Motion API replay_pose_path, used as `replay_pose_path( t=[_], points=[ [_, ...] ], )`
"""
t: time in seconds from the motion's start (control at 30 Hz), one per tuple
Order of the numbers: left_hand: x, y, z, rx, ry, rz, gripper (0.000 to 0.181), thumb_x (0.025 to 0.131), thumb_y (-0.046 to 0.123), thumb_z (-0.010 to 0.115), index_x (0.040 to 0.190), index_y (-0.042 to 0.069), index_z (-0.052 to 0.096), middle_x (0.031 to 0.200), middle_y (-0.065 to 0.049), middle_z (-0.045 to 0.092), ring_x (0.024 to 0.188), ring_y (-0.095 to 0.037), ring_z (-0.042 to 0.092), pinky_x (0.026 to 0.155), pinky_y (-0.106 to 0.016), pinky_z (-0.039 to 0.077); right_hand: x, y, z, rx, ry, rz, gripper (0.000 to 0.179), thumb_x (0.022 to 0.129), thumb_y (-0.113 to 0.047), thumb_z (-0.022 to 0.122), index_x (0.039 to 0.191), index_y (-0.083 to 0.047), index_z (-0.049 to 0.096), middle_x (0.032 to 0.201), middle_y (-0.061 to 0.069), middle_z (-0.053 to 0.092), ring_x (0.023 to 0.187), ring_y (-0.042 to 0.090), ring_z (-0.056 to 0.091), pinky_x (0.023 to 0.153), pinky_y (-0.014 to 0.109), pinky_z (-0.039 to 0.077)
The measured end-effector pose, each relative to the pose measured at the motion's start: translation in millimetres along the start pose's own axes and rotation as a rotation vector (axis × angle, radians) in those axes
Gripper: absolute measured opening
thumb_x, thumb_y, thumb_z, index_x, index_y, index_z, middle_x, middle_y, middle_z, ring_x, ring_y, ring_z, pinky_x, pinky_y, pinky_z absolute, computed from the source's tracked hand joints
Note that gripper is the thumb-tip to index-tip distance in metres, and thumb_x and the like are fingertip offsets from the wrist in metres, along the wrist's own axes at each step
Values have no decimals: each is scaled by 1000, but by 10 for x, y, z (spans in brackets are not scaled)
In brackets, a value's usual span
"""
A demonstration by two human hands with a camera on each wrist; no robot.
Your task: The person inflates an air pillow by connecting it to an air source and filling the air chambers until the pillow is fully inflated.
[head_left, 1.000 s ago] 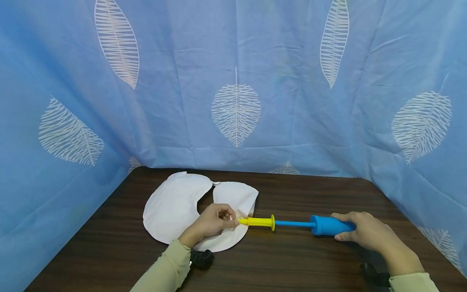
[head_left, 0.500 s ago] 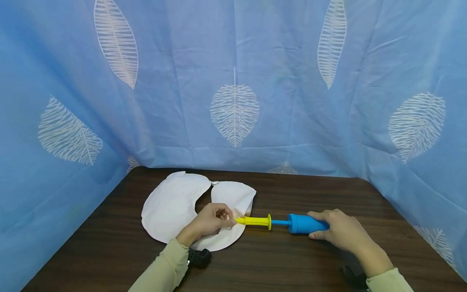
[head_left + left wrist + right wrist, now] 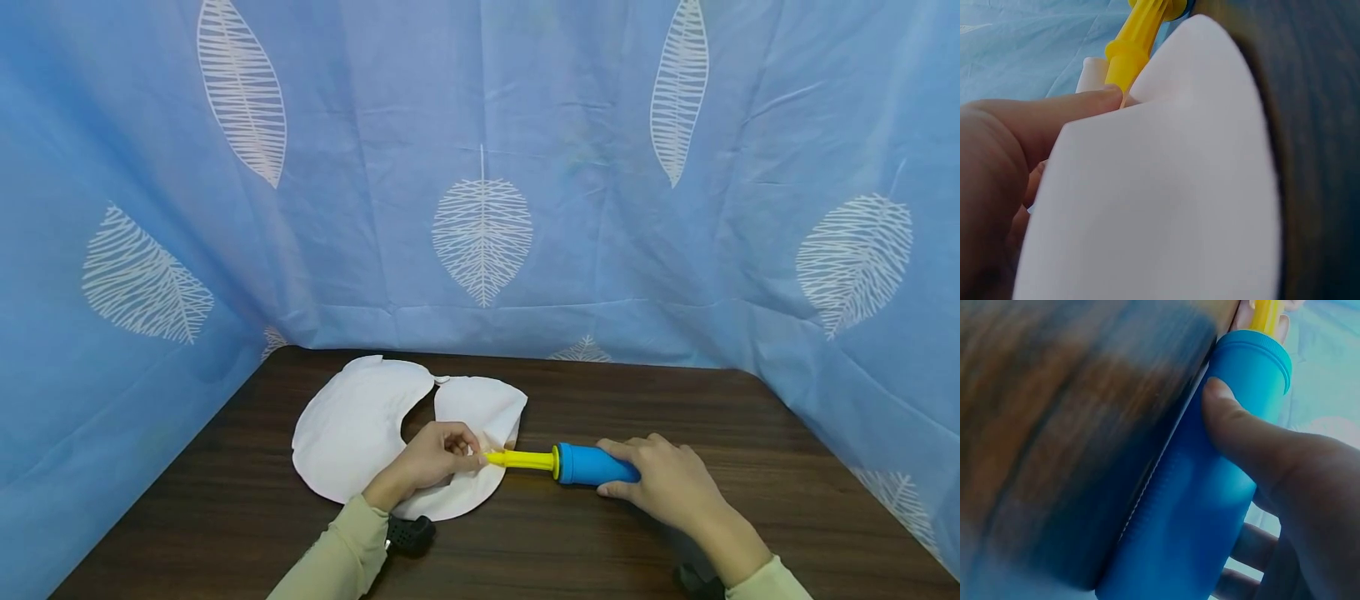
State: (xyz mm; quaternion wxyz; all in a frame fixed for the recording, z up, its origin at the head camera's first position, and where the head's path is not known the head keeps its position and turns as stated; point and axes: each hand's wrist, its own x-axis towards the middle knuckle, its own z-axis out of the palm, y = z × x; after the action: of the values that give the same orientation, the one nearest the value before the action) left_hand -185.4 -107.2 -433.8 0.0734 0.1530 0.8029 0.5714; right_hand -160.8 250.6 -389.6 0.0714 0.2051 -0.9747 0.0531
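A white U-shaped inflatable neck pillow point(image 3: 352, 425), partly puffed, lies on the table. Beside its right arm, my left hand point(image 3: 431, 458) pinches the pillow's valve area around the tip of a yellow nozzle; the valve itself is hidden by the fingers. That nozzle belongs to a hand pump point(image 3: 592, 464) with a blue barrel. My right hand point(image 3: 667, 483) grips the barrel, its thumb point(image 3: 1225, 406) along one side in the right wrist view. The barrel sits right up against the yellow flange, with no blue rod showing. In the left wrist view the yellow nozzle point(image 3: 1125, 65) meets the thumb and white material.
A dark wood-grain table point(image 3: 600, 550) carries everything. Blue curtain point(image 3: 600, 250) with white leaf prints hangs behind and along both sides. A black wrist device point(image 3: 411, 533) sits under the left forearm.
My right hand has slid the blue barrel leftward along the rod until it reached the yellow flange, covering the rod. The left hand has stayed at the nozzle tip.
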Motion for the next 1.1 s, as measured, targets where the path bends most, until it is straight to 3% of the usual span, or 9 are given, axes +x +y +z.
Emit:
replay_pose_path(
  t=[0.27, 0.53, 0.83, 0.97, 1.1],
  points=[
    [2, 9, 32, -8, -20, 13, 14, 93, 13, 84, 96, 4, 73, 79, 1, 55, 62, -11, 46, 52, -21, 38, -34, 148, -49, -2, -40, 29, 70, 83, -59, 85, 144, -25, 71, 129, 10, 78, 112, 36, 70, 68, 46, 55],
    [32, 5, 37, -11, -21, 8, 12, 94, 12, 83, 95, 5, 73, 78, 0, 55, 58, -13, 44, 52, -22, 39, -64, 524, -166, 82, -123, 113, 77, 81, -56, 87, 147, -20, 68, 134, 23, 73, 120, 50, 67, 67, 43, 53],
    [28, 16, 40, 13, -6, 11, 13, 94, 13, 83, 95, 5, 73, 78, 1, 54, 59, -13, 45, 52, -22, 39, -116, 911, -229, 134, -191, 212, 84, 78, -62, 87, 149, -22, 66, 146, 34, 61, 132, 63, 54, 73, 54, 55],
    [17, 13, 23, 10, -3, 10, 13, 94, 14, 83, 95, 5, 73, 79, 1, 55, 60, -12, 46, 52, -22, 40, -131, 961, -217, 130, -184, 201, 84, 79, -59, 88, 149, -19, 66, 145, 35, 61, 131, 64, 54, 75, 57, 56],
    [4, -2, -10, 1, 6, 5, 13, 94, 13, 83, 95, 5, 73, 78, 1, 54, 60, -12, 46, 52, -22, 39, -93, 863, -199, 121, -159, 168, 80, 80, -53, 89, 147, -15, 67, 140, 34, 66, 127, 61, 59, 76, 56, 57]
  ],
)
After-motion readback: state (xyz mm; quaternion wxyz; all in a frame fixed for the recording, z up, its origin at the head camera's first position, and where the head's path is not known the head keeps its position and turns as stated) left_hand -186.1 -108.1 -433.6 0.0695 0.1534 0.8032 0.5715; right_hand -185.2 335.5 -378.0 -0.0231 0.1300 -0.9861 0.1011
